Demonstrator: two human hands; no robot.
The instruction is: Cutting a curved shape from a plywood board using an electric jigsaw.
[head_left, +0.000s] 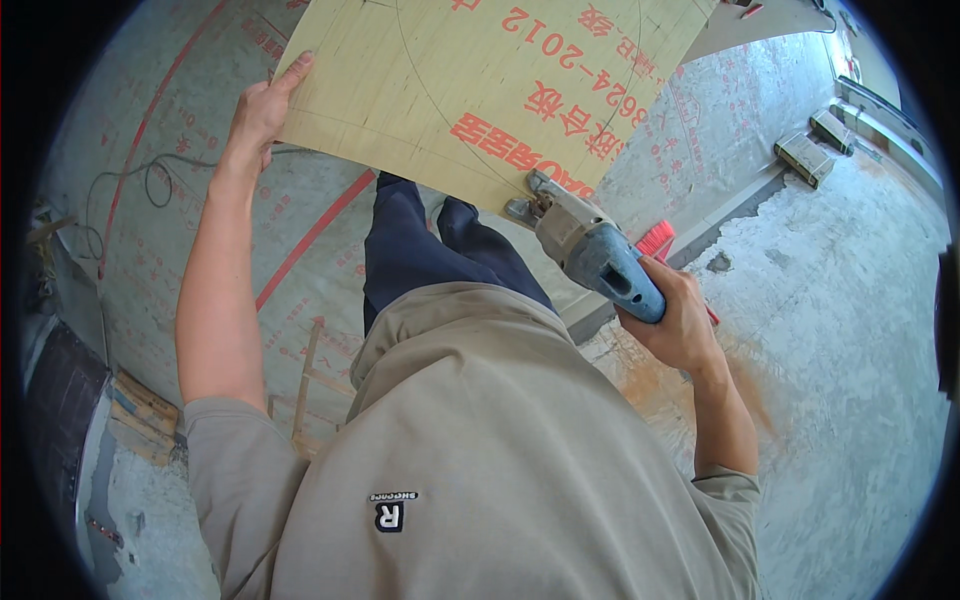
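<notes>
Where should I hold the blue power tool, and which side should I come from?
Probably by its blue rear handle, from the person's right, where the right hand grips it. The blue power tool slants, that rounded end toward the person, its metal front at the wooden board.

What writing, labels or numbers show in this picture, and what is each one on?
Large red characters and digits, on the yellowish board: readable in part, wording not copied here.
Small badge with lettering, on the shirt: likewise not copied.
Scattered red marks, on the greenish floor covering: too small to read.
Power tool: no legible lettering.
</notes>
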